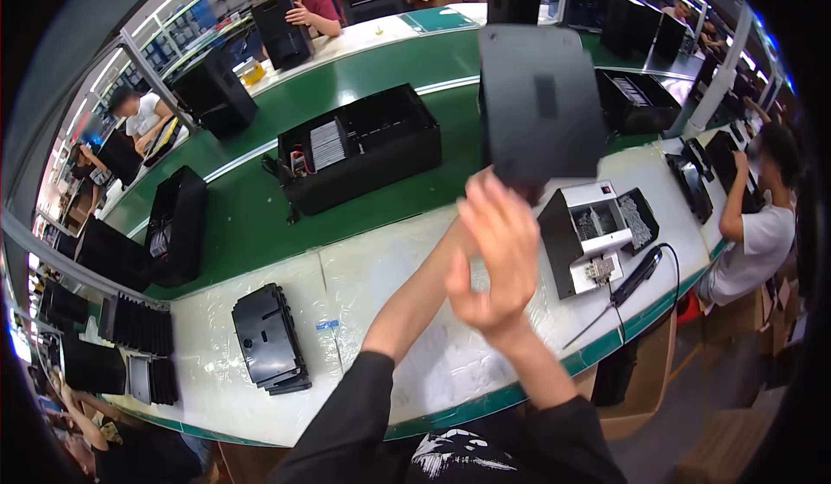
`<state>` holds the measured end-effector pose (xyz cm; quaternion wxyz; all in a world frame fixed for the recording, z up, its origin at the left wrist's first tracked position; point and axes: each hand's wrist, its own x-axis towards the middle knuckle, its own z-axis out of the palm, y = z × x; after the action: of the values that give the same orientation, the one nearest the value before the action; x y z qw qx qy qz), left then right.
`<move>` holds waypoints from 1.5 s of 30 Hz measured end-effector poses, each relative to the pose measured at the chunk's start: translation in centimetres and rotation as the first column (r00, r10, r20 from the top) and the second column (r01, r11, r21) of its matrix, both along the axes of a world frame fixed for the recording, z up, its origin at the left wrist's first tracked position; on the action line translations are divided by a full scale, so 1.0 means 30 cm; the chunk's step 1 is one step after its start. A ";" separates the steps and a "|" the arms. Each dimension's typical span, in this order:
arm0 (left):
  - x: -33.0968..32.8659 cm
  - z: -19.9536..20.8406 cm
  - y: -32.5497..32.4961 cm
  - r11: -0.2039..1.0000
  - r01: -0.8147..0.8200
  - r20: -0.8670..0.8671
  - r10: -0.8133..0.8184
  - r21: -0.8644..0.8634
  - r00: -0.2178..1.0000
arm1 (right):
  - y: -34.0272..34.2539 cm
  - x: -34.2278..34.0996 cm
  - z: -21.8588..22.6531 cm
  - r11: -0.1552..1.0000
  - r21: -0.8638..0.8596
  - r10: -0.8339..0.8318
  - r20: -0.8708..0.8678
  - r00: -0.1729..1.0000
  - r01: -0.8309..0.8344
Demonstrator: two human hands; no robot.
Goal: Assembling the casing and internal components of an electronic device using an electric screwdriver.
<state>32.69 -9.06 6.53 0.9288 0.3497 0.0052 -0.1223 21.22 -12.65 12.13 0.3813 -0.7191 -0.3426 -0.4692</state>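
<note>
My left hand (pixel 486 179) reaches up to the lower edge of a large black box-shaped casing (pixel 541 103). The fingers of that hand are mostly hidden behind my right hand, so its grip does not show. In front of it my right hand (pixel 498 263) is raised, slightly blurred, its fingers stretched out with nothing in them. The casing stands over the green conveyor belt (pixel 363 216), its flat face with a small rectangular recess toward me. Right of my hands is a white and black screw feeder (pixel 589 233). A black electric screwdriver (pixel 638 276) lies beside it, its cable trailing right.
An open black casing (pixel 359 151) with a white finned part lies on the belt. Stacked black panels (pixel 268 337) sit on the white worktop (pixel 212 380) at left. A tray of screws (pixel 636 216) adjoins the feeder. Co-workers sit across the belt and at right.
</note>
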 end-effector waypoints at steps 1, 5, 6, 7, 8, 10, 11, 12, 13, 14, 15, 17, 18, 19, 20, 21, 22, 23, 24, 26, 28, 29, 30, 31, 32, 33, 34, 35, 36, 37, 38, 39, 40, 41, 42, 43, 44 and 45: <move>0.192 -0.182 0.059 0.895 0.156 -0.027 -0.184 -0.417 0.983 | 0.039 -0.050 -0.094 0.998 0.055 0.047 -0.076 0.996 -0.043; 0.381 -0.024 -0.132 0.843 0.010 -0.252 -0.172 -0.537 0.952 | -0.021 -0.143 -0.528 0.987 -0.115 -0.154 -0.558 0.815 0.108; 0.427 -0.016 -0.107 0.846 0.002 -0.252 -0.161 -0.533 0.954 | -0.017 -0.177 -0.589 0.981 -0.180 -0.174 -0.661 0.730 0.071; 0.484 -0.014 -0.078 0.821 0.008 -0.222 -0.164 -0.571 0.961 | -0.011 -0.206 -0.638 0.982 -0.178 -0.167 -0.661 0.732 0.063; 0.532 -0.016 -0.063 0.793 0.017 -0.195 -0.170 -0.609 0.966 | -0.009 -0.231 -0.682 0.947 -0.321 -0.243 -0.656 0.715 0.028; 0.603 0.010 -0.038 0.764 -0.020 -0.225 -0.165 -0.645 0.960 | -0.004 -0.226 -0.670 0.882 -0.468 -0.311 -0.658 0.686 -0.049; 0.629 0.001 -0.027 0.735 -0.055 -0.265 -0.173 -0.676 0.949 | -0.009 -0.220 -0.677 0.882 -0.467 -0.303 -0.661 0.687 -0.060; 0.644 -0.022 -0.018 0.743 -0.041 -0.207 -0.133 -0.668 0.969 | -0.005 -0.225 -0.684 0.838 -0.545 -0.376 -0.610 0.698 -0.025; 0.664 -0.038 -0.006 0.746 -0.055 -0.207 -0.113 -0.664 0.972 | 0.007 -0.227 -0.690 0.787 -0.617 -0.441 -0.553 0.706 0.008; 0.663 -0.048 -0.009 0.769 -0.026 -0.141 -0.085 -0.639 0.986 | 0.008 -0.228 -0.688 0.802 -0.598 -0.423 -0.562 0.711 0.004; 0.660 -0.060 0.002 0.794 -0.002 -0.076 -0.056 -0.608 0.995 | 0.015 -0.225 -0.685 0.803 -0.596 -0.408 -0.569 0.714 -0.016; 0.638 -0.078 0.007 0.809 -0.028 -0.179 -0.096 -0.588 0.979 | 0.018 -0.212 -0.676 0.798 -0.601 -0.416 -0.583 0.698 -0.026; 0.609 -0.094 -0.001 0.868 -0.004 -0.176 -0.097 -0.497 0.980 | 0.007 -0.210 -0.682 0.798 -0.602 -0.417 -0.597 0.685 -0.039; 0.585 -0.113 0.019 0.921 0.023 -0.170 -0.096 -0.390 0.981 | 0.010 -0.207 -0.689 0.826 -0.564 -0.404 -0.598 0.692 -0.005; 0.560 -0.135 0.060 0.926 0.090 -0.076 -0.126 -0.366 0.989 | 0.011 -0.201 -0.695 0.852 -0.522 -0.392 -0.599 0.698 0.031; 0.546 -0.149 0.109 0.935 0.113 -0.043 -0.135 -0.337 0.990 | 0.006 -0.189 -0.697 0.860 -0.510 -0.386 -0.618 0.685 0.024; 0.510 -0.143 0.166 0.959 0.143 0.000 -0.148 -0.246 0.989 | -0.001 -0.186 -0.699 0.860 -0.509 -0.388 -0.614 0.688 0.032; 0.472 -0.124 0.239 0.981 0.156 0.048 -0.152 -0.111 0.987 | -0.006 -0.187 -0.701 0.861 -0.507 -0.391 -0.608 0.691 0.041; 0.420 -0.093 0.329 0.988 0.132 0.103 -0.140 0.082 0.985 | -0.006 -0.185 -0.688 0.872 -0.488 -0.371 -0.624 0.688 0.027; 0.313 -0.042 0.536 0.838 -0.079 0.207 -0.041 0.540 0.978 | 0.008 -0.195 -0.682 0.879 -0.477 -0.354 -0.629 0.692 0.016; 0.217 -0.015 0.732 0.410 -0.323 0.328 0.061 0.853 0.943 | 0.021 -0.199 -0.675 0.882 -0.472 -0.326 -0.620 0.714 -0.007; 0.184 -0.029 0.826 0.193 -0.389 0.394 0.011 0.901 0.919 | 0.018 -0.203 -0.673 0.880 -0.475 -0.326 -0.614 0.718 -0.007; 0.152 -0.042 0.844 -0.233 -0.429 0.430 -0.047 0.873 0.902 | -0.002 -0.197 -0.682 0.871 -0.492 -0.352 -0.606 0.713 0.013; 0.110 -0.068 0.884 -0.385 -0.516 0.528 -0.084 0.765 0.845 | -0.009 -0.197 -0.683 0.870 -0.492 -0.353 -0.606 0.713 0.012; 0.074 -0.087 0.938 -0.470 -0.593 0.598 -0.160 0.654 0.786 | -0.009 -0.199 -0.682 0.870 -0.493 -0.355 -0.604 0.714 0.015; 0.039 -0.093 0.966 -0.467 -0.591 0.596 -0.158 0.657 0.787 | -0.009 -0.204 -0.686 0.867 -0.498 -0.363 -0.603 0.710 0.020; 0.008 -0.101 0.989 -0.601 -0.555 0.532 -0.240 0.575 0.812 | -0.011 -0.207 -0.688 0.865 -0.501 -0.366 -0.603 0.708 0.020; -0.024 -0.098 1.025 -0.722 -0.514 0.456 -0.302 0.463 0.837 | -0.005 -0.208 -0.687 0.867 -0.499 -0.362 -0.604 0.710 0.017; -0.044 -0.104 1.052 -0.745 -0.511 0.410 -0.344 0.429 0.845 | 0.000 -0.211 -0.685 0.867 -0.497 -0.360 -0.604 0.711 0.016; -0.050 -0.115 1.066 -0.744 -0.511 0.411 -0.342 0.431 0.845 | 0.003 -0.215 -0.685 0.866 -0.500 -0.361 -0.603 0.712 0.016; -0.052 -0.116 1.072 -0.743 -0.545 0.402 -0.395 0.388 0.826 | 0.007 -0.215 -0.686 0.869 -0.495 -0.357 -0.601 0.715 0.018; -0.050 -0.118 1.074 -0.737 -0.581 0.391 -0.450 0.346 0.803 | 0.009 -0.214 -0.688 0.871 -0.491 -0.356 -0.599 0.717 0.022; -0.040 -0.119 1.074 -0.732 -0.586 0.393 -0.453 0.348 0.800 | 0.011 -0.214 -0.691 0.869 -0.494 -0.363 -0.597 0.715 0.028; -0.023 -0.123 1.074 -0.758 -0.560 0.353 -0.450 0.334 0.820 | 0.012 -0.213 -0.690 0.870 -0.492 -0.362 -0.589 0.723 0.035; -0.008 -0.126 1.074 -0.782 -0.536 0.313 -0.447 0.318 0.838 | 0.013 -0.212 -0.690 0.871 -0.490 -0.362 -0.580 0.729 0.043; 0.000 -0.126 1.078 -0.775 -0.545 0.316 -0.455 0.321 0.833 | 0.016 -0.214 -0.693 0.868 -0.494 -0.373 -0.578 0.726 0.053; 0.010 -0.125 1.079 -0.780 -0.538 0.270 -0.469 0.318 0.841 | 0.018 -0.215 -0.699 0.872 -0.487 -0.369 -0.578 0.728 0.056; 0.020 -0.121 1.081 -0.787 -0.532 0.224 -0.483 0.313 0.846 | 0.018 -0.214 -0.701 0.876 -0.479 -0.366 -0.578 0.730 0.060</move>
<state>33.30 23.37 2.90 -0.1485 0.9730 -0.1108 0.1375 14.80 -12.10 -8.89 0.2509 -0.9373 -0.1950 -0.1434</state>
